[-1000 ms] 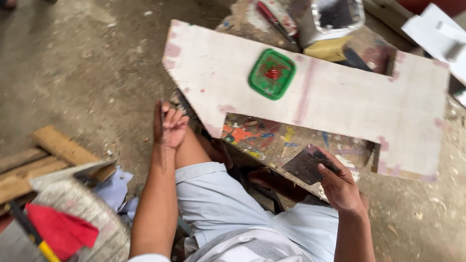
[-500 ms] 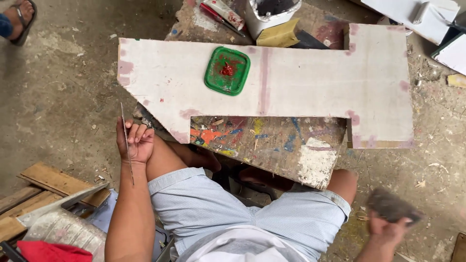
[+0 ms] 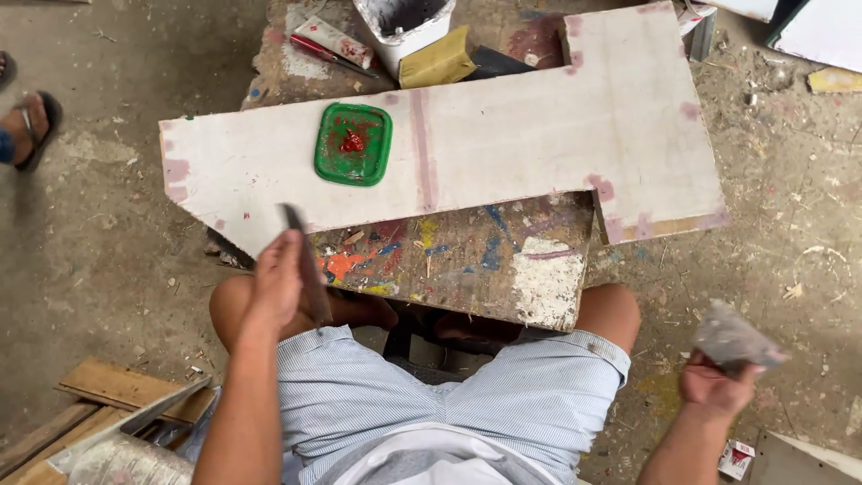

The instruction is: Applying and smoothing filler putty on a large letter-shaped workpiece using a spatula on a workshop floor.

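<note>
My left hand (image 3: 274, 280) holds a thin dark putty knife (image 3: 305, 262), its blade pointing up toward the near edge of a white cut-out board (image 3: 503, 135). The board lies across a paint-splattered low table (image 3: 467, 256) in front of my knees. A green lid (image 3: 354, 144) with red paste in it rests on the board's left part. Out to the right, beside my right knee, my right hand (image 3: 714, 384) grips a grey worn pad (image 3: 732, 339), blurred by motion.
Behind the board stand a white bucket (image 3: 404, 27), a tube (image 3: 337, 40), a yellow block (image 3: 438, 63) and a dark block (image 3: 498, 63). Wood scraps (image 3: 108, 395) lie at lower left. Another person's sandalled foot (image 3: 27, 126) is at the far left. The floor is dusty concrete.
My left hand has swung the putty knife in from the left toward the board's near edge. My right hand keeps the grey pad low at the right.
</note>
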